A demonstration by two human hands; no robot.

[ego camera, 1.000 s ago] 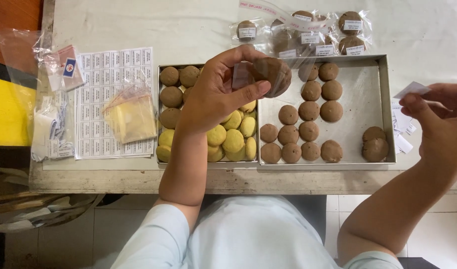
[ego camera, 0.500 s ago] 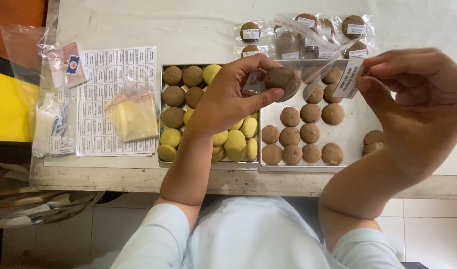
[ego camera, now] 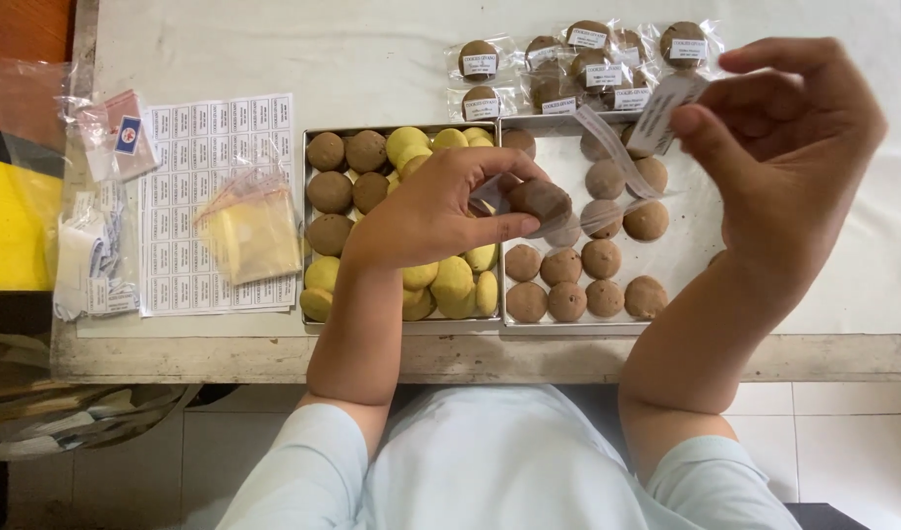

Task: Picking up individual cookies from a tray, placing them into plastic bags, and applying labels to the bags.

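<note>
A brown cookie [ego camera: 541, 199] in a thin clear sleeve is pinched by the left hand [ego camera: 433, 211], closed on it, above the two trays, at nine o'clock from the right hand [ego camera: 786, 147]. That hand is closed on a small white label [ego camera: 662, 116]. The cookie is judged light and crumbly, the film slippery; the edges should be held gently.

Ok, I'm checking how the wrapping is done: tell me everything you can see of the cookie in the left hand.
The cookie is round, dark brown and matte, and looks whole. It sits inside a clear plastic sleeve, pinched between the thumb and fingers of the left hand above the two trays. The sleeve's loose end runs up to the right hand, which holds a white label.
</note>
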